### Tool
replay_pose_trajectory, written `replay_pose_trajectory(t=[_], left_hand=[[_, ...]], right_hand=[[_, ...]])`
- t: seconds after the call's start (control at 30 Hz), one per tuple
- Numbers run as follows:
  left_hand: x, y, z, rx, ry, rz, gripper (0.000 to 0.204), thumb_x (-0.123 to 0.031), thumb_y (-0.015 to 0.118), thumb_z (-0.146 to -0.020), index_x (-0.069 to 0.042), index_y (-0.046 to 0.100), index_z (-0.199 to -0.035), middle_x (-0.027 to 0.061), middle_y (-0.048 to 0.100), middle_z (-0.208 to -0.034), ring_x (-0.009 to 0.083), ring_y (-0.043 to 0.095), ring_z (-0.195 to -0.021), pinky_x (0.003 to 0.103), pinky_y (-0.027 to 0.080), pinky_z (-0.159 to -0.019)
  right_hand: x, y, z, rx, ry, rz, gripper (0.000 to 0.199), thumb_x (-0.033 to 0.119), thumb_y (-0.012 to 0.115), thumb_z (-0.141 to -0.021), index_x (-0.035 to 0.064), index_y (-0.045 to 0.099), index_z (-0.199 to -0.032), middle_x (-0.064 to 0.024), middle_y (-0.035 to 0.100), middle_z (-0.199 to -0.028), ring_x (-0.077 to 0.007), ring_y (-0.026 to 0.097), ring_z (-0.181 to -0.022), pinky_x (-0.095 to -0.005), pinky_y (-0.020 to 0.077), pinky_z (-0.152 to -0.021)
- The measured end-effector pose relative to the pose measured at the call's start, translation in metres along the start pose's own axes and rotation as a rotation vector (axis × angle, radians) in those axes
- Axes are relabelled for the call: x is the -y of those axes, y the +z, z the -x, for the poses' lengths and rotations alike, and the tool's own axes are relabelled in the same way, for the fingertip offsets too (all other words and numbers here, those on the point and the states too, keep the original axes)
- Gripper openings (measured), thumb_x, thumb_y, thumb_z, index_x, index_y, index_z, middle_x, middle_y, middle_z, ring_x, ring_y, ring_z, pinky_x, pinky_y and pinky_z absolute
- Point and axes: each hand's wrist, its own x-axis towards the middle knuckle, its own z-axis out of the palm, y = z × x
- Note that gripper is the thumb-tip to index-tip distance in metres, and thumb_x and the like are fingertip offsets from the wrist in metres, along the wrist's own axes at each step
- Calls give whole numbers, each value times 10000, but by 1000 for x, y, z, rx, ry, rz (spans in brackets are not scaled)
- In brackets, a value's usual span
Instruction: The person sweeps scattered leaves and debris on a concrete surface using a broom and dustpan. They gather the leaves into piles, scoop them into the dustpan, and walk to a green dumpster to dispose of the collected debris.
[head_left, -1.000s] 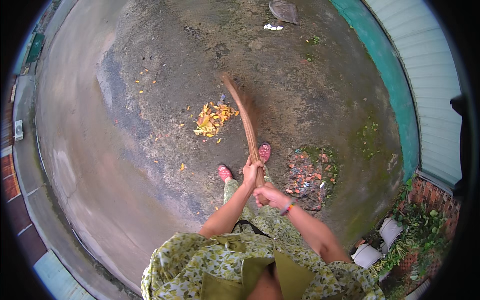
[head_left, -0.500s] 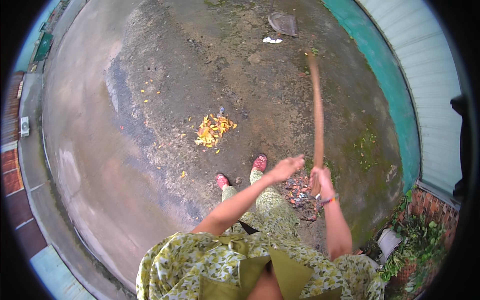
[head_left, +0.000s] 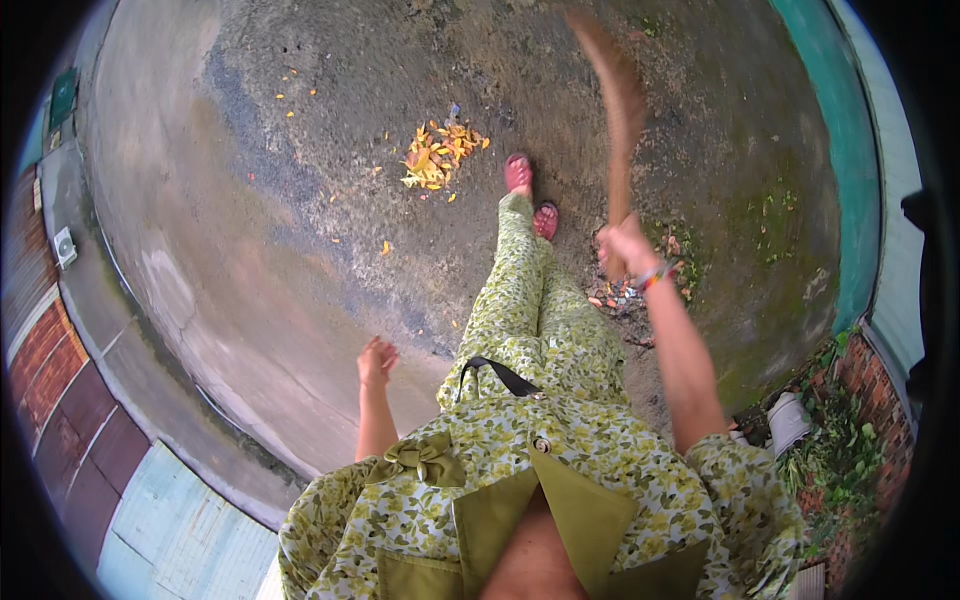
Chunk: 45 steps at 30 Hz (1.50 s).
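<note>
Since 0.5 s ago the left hand (head_left: 377, 360) has dropped from the handle to the person's left side, and the pile of swept leaves sits closer ahead of the feet.

Ground: wide paved yard (head_left: 230, 230), grey-brown, damp-looking, with a darker rough patch in its middle. Teal curb band (head_left: 835, 170) bends along the right rim. Brick wall (head_left: 870, 385) with green weeds at lower right; a white rounded container (head_left: 790, 420) lies at its foot, no label legible. Far left, beyond the yard's edge, red and pale-blue panels (head_left: 70, 400), a small white box-shaped unit (head_left: 65, 247) and a green rectangular box (head_left: 62, 97); any markings too small to tell.

Broom (head_left: 618, 130): long axis runs nearly straight away from the person, leaning slightly left at the far end. Brush end points forward and up toward the top of the view, blurred; handle end points back into the right hand (head_left: 628, 250). It stands to the right of the 2 red sandals (head_left: 530, 195).

Right hand: clenched round the broom's lower handle, a coloured band at the wrist, above a small heap of mixed litter (head_left: 625, 295).

Left hand: released, fingers loosely curled, holding nothing, well apart from the broom.

Yellow-orange leaf pile (head_left: 440, 155): just left of the forward sandal, with single leaves scattered farther left.
</note>
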Motion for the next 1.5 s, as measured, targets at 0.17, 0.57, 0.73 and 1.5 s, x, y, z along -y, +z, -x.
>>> replay_pose_trajectory(t=[0.17,0.57,0.73,1.5], left_hand=[[-77,167,93,593,5,-84,411,-283,471,-946,-5,493,-1247,178,595,-1138,242,587,-1034,349,488,-907],[-201,380,319,972,103,332,422,32,608,-750,-42,331,-1060,116,518,-835,164,565,-588,314,511,-428],[-249,385,289,1132,218,122,339,-51,684,-733,-25,484,-1005,34,540,-689,124,538,-551,272,507,-477],[-283,201,364,861,407,477,460,-58,642,-727,-38,422,-1130,23,490,-680,103,492,-510,270,451,-443]], right_hand=[[43,14,107,358,-2,-243,323,47,623,-757,33,404,-995,-38,522,-635,-130,529,-456,-270,458,-384],[144,10,272,298,-104,4,354,324,474,-958,47,404,-1165,-75,569,-756,-146,578,-534,-275,505,-472],[168,-60,312,299,-214,-37,426,351,460,-962,12,486,-1219,-96,589,-783,-171,616,-655,-309,539,-616],[582,-45,304,105,-988,-43,291,235,549,-927,38,491,-1134,-97,628,-818,-186,621,-662,-296,525,-561]])
